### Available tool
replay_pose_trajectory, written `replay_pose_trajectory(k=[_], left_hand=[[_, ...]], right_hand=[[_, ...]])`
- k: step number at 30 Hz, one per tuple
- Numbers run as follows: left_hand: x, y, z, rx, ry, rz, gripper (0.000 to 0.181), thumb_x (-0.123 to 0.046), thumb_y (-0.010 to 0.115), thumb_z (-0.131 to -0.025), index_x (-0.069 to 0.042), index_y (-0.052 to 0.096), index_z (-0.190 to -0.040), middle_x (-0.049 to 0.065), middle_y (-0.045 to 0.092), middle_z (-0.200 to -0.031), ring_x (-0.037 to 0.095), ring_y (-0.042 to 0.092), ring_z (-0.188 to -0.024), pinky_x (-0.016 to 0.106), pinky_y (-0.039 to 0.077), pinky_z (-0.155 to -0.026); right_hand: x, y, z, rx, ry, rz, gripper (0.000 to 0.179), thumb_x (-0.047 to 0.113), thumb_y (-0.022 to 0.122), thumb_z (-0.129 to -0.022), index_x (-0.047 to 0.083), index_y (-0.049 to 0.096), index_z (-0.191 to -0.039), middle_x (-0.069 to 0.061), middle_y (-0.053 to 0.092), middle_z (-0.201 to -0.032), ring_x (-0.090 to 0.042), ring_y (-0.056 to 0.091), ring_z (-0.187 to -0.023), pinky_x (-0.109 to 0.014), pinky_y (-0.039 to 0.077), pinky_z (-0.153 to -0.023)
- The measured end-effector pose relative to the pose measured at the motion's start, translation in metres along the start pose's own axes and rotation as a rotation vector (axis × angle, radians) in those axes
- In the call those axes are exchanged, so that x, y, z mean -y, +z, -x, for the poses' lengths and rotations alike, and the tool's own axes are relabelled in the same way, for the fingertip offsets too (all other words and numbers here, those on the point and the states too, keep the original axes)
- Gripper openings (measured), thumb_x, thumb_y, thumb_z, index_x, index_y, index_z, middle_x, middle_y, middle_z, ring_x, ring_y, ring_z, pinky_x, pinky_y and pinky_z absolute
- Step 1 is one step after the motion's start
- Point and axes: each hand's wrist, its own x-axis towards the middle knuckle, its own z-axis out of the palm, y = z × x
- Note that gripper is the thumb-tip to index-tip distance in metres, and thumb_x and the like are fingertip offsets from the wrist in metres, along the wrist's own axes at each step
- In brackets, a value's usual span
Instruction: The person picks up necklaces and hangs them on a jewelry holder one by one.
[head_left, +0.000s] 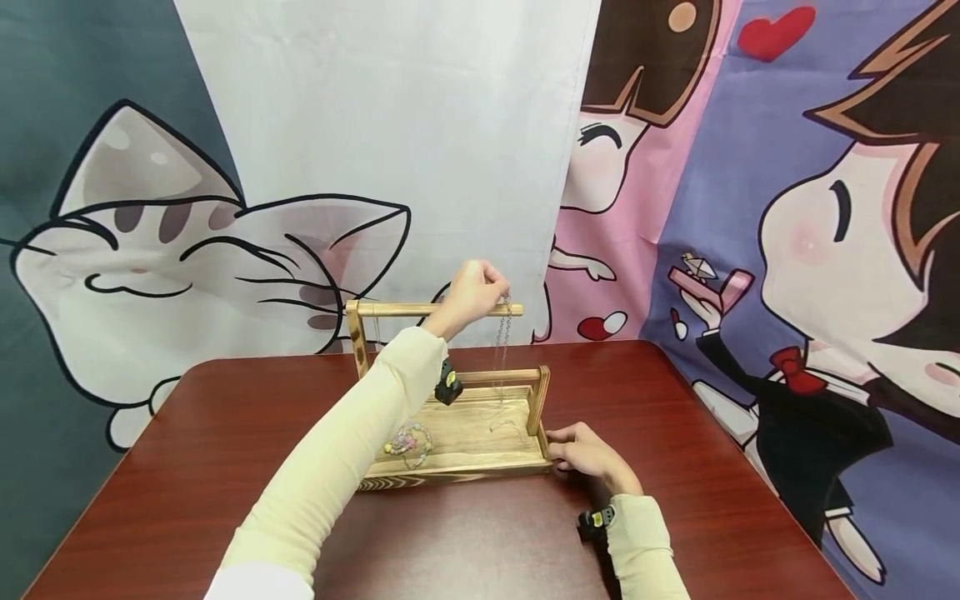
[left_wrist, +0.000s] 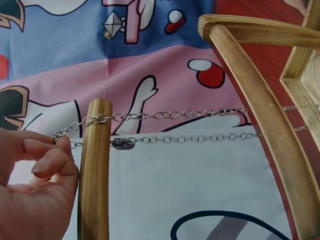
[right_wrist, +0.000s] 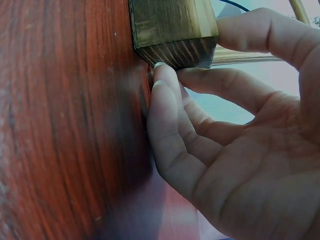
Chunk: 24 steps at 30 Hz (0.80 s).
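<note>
Silver chain (left_wrist: 172,115) hangs from the left hand (head_left: 474,292), whose thumb and fingers pinch it at the loop's upper end, right beside the top rod (head_left: 397,309) of a wooden stand (head_left: 538,400). One strand crosses the near side of that rod and the other passes behind it, with a dark connector (left_wrist: 123,144) just below the fingers. Both strands drop away from the hand, past the lower rod (head_left: 491,376), and the chain's far end lies in the tray (head_left: 472,477) below. To the right and well below, the right hand (head_left: 592,454) grips the tray's near corner, thumb on one side and fingertips curled against another. Left of the right hand, and below the left, pastel beaded bracelets (head_left: 410,443) rest in the tray. Beneath everything spreads a red-brown table (head_left: 150,517); behind the left hand hangs a cartoon-printed cloth (head_left: 390,125).
</note>
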Motion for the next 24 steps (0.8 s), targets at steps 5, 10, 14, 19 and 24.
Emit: replay_pose_trajectory(k=[5, 10, 14, 19, 24], left_hand=[[0.004, -0.005, 0.004, -0.012, -0.012, 0.019, 0.012, -0.011, 0.053, -0.084, -0.007, 0.064, -0.084, 0.013, 0.064, -0.084, 0.014, 0.046, -0.056, 0.024, 0.038, -0.050], [0.008, -0.011, 0.009, -0.037, 0.016, 0.032, 0.010, -0.011, 0.051, -0.084, -0.007, 0.061, -0.084, 0.015, 0.063, -0.087, 0.016, 0.049, -0.060, 0.026, 0.041, -0.053], [0.012, -0.018, 0.014, -0.049, 0.007, 0.048, 0.009, -0.013, 0.051, -0.085, -0.009, 0.059, -0.085, 0.011, 0.062, -0.085, 0.017, 0.051, -0.062, 0.026, 0.042, -0.055], [0.017, -0.030, 0.022, -0.078, 0.019, 0.058, 0.009, -0.014, 0.052, -0.086, -0.008, 0.059, -0.085, 0.011, 0.062, -0.084, 0.016, 0.051, -0.058, 0.027, 0.044, -0.051], [0.022, -0.040, 0.027, -0.120, 0.061, 0.040, 0.008, -0.013, 0.054, -0.086, -0.007, 0.058, -0.084, 0.009, 0.062, -0.083, 0.017, 0.050, -0.065, 0.027, 0.043, -0.058]], right_hand=[[0.001, 0.000, 0.001, -0.004, 0.004, 0.010, 0.046, 0.004, 0.058, -0.076, -0.013, 0.053, -0.119, -0.026, 0.051, -0.124, -0.009, 0.058, -0.073, -0.031, 0.052, -0.065], [-0.001, 0.000, 0.001, -0.002, 0.007, 0.008, 0.047, 0.005, 0.057, -0.076, -0.013, 0.052, -0.119, -0.025, 0.053, -0.122, -0.009, 0.058, -0.073, -0.030, 0.052, -0.065], [-0.002, 0.001, 0.002, -0.002, 0.008, 0.000, 0.047, 0.004, 0.058, -0.076, -0.013, 0.053, -0.119, -0.024, 0.054, -0.120, -0.010, 0.058, -0.072, -0.029, 0.052, -0.064], [-0.004, 0.002, 0.002, -0.004, 0.008, -0.009, 0.045, 0.004, 0.058, -0.076, -0.012, 0.055, -0.118, -0.025, 0.052, -0.122, -0.011, 0.059, -0.074, -0.030, 0.052, -0.064], [-0.003, 0.002, 0.000, 0.001, 0.000, -0.014, 0.040, 0.003, 0.058, -0.079, -0.012, 0.056, -0.116, -0.026, 0.050, -0.125, -0.011, 0.059, -0.080, -0.035, 0.053, -0.068]])
